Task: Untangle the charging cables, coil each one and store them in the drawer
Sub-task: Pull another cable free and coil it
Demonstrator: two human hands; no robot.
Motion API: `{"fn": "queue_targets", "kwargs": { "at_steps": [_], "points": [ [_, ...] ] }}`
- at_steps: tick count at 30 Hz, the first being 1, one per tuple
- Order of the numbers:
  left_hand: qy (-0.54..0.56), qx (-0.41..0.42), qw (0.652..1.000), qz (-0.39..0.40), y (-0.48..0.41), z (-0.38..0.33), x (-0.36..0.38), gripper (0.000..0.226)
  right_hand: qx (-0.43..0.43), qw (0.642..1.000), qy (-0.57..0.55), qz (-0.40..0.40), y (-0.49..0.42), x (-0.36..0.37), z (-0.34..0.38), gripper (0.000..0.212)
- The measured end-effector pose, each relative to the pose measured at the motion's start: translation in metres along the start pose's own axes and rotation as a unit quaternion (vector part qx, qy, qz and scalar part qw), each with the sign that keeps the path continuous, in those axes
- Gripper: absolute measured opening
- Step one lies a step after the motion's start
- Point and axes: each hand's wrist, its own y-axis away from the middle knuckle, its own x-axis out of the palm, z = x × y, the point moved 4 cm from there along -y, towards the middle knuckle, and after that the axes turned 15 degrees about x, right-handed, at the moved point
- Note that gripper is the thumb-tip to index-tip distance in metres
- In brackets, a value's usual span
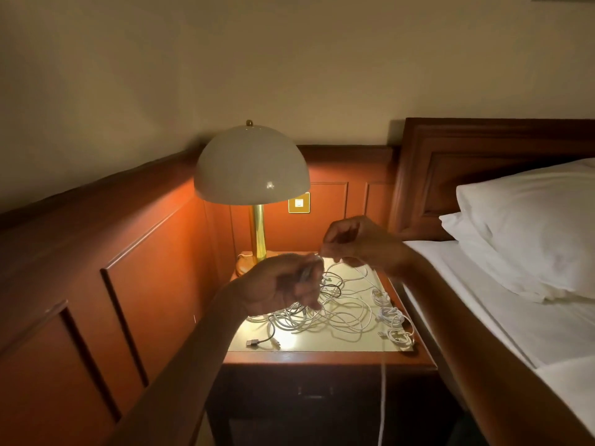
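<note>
Hovering in front of the lamp, the left hand grips a dark cable end; the right hand pinches a white cable.

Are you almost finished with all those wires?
Not yet. Three small white bundles look coiled at the nightstand's right edge. The left hand and right hand pinch a cable above the pile. A big tangle and a dark cable wait on top, and the drawer is shut.
</note>
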Motion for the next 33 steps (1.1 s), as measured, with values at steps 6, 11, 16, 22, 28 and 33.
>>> {"fn": "queue_targets", "kwargs": {
  "at_steps": [6, 11, 16, 22, 28, 33],
  "points": [
    [0.156, 0.199, 0.921, -0.297, -0.004, 0.01, -0.018, 0.031, 0.108, 0.969, -0.201, -0.099, 0.018, 0.067, -0.082, 0.028],
    [-0.2, 0.219, 0.885, -0.358, 0.002, 0.02, -0.047, 0.034, 0.093, 0.982, 0.105, -0.127, 0.025, 0.067, -0.075, 0.022],
    [-0.513, 0.072, 0.839, -0.166, 0.001, 0.035, -0.035, 0.03, 0.051, 0.892, 0.431, -0.125, 0.017, 0.024, -0.018, 0.011],
    [-0.108, 0.039, 0.992, -0.056, 0.013, 0.027, -0.015, 0.043, 0.016, 0.977, 0.208, -0.046, 0.004, -0.014, 0.012, 0.014],
    [0.168, 0.265, 0.905, -0.286, 0.009, 0.006, -0.019, 0.024, 0.087, 0.983, -0.118, -0.112, 0.013, 0.047, -0.067, 0.025],
    [-0.35, 0.226, 0.834, -0.361, 0.015, 0.018, -0.049, 0.035, 0.077, 0.98, 0.13, -0.133, 0.028, 0.073, -0.084, 0.023]
  ]
}}
